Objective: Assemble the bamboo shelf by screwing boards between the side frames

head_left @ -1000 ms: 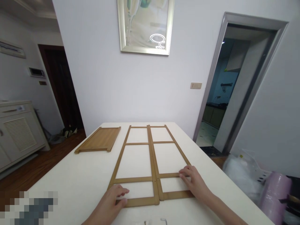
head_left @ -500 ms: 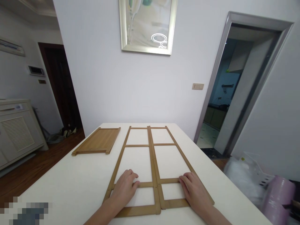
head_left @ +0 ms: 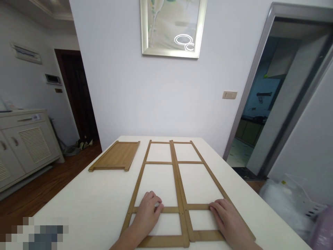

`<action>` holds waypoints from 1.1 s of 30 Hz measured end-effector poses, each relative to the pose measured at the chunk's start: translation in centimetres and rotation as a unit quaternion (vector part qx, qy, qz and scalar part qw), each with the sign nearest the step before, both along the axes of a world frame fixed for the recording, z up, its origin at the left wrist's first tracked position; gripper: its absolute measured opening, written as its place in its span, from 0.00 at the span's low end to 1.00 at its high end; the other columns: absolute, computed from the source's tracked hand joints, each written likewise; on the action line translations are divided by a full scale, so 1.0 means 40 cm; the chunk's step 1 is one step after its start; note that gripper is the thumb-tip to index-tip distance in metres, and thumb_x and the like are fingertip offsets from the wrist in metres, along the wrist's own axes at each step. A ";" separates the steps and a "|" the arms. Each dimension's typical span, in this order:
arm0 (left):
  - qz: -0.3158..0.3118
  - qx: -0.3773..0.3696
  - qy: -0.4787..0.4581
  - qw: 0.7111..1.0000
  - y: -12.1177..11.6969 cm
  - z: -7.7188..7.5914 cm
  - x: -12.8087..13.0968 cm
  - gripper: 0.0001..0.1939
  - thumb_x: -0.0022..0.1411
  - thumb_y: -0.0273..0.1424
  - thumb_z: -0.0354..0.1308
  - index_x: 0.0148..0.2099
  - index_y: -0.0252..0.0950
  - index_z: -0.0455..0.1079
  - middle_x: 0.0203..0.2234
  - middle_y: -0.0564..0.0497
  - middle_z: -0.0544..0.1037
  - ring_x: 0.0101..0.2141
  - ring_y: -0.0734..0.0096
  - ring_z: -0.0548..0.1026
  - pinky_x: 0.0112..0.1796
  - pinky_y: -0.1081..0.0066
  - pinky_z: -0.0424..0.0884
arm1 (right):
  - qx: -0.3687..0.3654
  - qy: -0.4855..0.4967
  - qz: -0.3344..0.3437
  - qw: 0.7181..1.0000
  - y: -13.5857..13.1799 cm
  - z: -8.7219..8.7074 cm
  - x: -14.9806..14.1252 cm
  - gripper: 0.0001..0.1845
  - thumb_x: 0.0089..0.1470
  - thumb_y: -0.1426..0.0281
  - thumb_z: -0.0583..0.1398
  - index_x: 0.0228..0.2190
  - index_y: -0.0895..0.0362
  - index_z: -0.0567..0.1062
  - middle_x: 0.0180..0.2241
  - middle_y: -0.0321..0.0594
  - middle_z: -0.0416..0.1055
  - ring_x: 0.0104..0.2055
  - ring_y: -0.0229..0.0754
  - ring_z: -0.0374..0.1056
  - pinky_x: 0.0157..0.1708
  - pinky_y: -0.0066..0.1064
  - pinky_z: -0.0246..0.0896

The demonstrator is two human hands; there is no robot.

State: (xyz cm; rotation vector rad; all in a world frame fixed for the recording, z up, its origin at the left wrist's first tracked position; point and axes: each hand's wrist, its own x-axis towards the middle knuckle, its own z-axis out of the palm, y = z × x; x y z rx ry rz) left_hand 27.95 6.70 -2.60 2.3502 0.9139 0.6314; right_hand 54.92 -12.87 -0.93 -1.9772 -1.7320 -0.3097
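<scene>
Two ladder-like wooden frames lie flat and side by side on the white table, their long rails meeting in the middle. On the left wooden frame (head_left: 166,209), my left hand (head_left: 148,211) is curled over the near inner crossbar, thumb and fingers close together. My right hand (head_left: 225,217) has its fingers bent over the matching crossbar of the right wooden frame (head_left: 198,206). The undersides of both hands' fingers are hidden. Farther back on the left lies a stack of slatted-looking wooden panels (head_left: 116,156), apart from both hands.
The white table (head_left: 85,205) reaches to a wall with a framed picture (head_left: 170,52). A doorway stands at the right. Plastic-wrapped items (head_left: 281,205) sit on the floor beyond the table's right edge. A white cabinet (head_left: 26,139) is at the left.
My view has turned a little to the left, so everything appears shifted right. Both hands stay at the crossbars, and the two frames keep their places on the table.
</scene>
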 end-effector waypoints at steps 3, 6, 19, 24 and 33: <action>-0.003 0.000 -0.002 1.000 0.002 -0.004 -0.001 0.09 0.63 0.30 0.51 0.35 0.36 0.74 0.36 0.46 0.74 0.42 0.59 0.70 0.45 0.62 0.64 | -0.004 0.002 -0.001 1.000 0.000 0.003 -0.002 0.14 0.65 0.64 0.50 0.37 0.54 0.75 0.36 0.44 0.72 0.39 0.46 0.70 0.41 0.39 0.67; -0.007 0.005 -0.006 1.000 0.004 -0.007 -0.001 0.09 0.63 0.30 0.51 0.35 0.36 0.73 0.35 0.46 0.73 0.42 0.59 0.70 0.45 0.62 0.64 | -0.003 0.004 -0.002 1.000 0.001 0.003 -0.004 0.14 0.65 0.64 0.50 0.37 0.54 0.75 0.36 0.44 0.72 0.39 0.46 0.70 0.41 0.39 0.68; -0.010 0.007 -0.010 1.000 0.002 -0.010 0.000 0.11 0.65 0.31 0.49 0.35 0.36 0.73 0.36 0.46 0.73 0.42 0.59 0.69 0.45 0.61 0.64 | 0.004 0.007 0.002 1.000 0.002 -0.003 -0.002 0.15 0.65 0.64 0.50 0.37 0.54 0.75 0.36 0.44 0.73 0.38 0.45 0.71 0.40 0.37 0.68; -0.008 -0.003 0.000 1.000 -0.003 -0.004 0.001 0.12 0.65 0.32 0.49 0.36 0.36 0.73 0.36 0.46 0.73 0.42 0.59 0.69 0.46 0.61 0.64 | 0.008 0.015 -0.001 1.000 0.000 -0.005 -0.001 0.15 0.65 0.64 0.50 0.38 0.54 0.75 0.36 0.44 0.72 0.38 0.45 0.71 0.40 0.38 0.68; -0.056 -0.037 0.012 0.998 -0.024 0.020 0.003 0.10 0.56 0.27 0.56 0.40 0.37 0.76 0.38 0.47 0.73 0.43 0.61 0.69 0.48 0.64 0.64 | -0.049 0.020 0.015 0.998 0.001 0.007 -0.005 0.15 0.63 0.64 0.52 0.45 0.52 0.75 0.43 0.46 0.73 0.47 0.50 0.67 0.49 0.47 0.63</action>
